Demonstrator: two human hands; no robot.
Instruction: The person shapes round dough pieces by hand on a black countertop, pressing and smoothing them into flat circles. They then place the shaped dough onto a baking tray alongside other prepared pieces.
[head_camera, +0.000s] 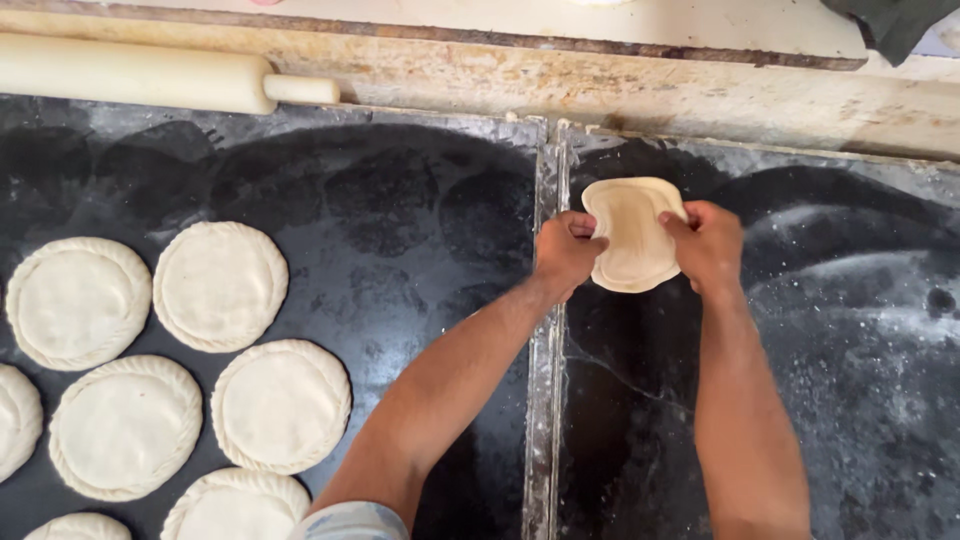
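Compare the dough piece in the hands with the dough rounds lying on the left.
The dough piece is pinched between the left hand and right hand; the dough rounds lie untouched. The piece is irregular with a smooth rim; the rounds are circular with crimped rims. All are pale, flattened raw dough.

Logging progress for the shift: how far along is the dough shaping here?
Done: seven round discs with crimped rims lie on the dark floured slab at left. In hand: one dough piece, its edge not yet crimped, pinched between the left hand and right hand over the right slab. Left: finishing that piece; no other raw dough is visible. The rolling pin lies unused.
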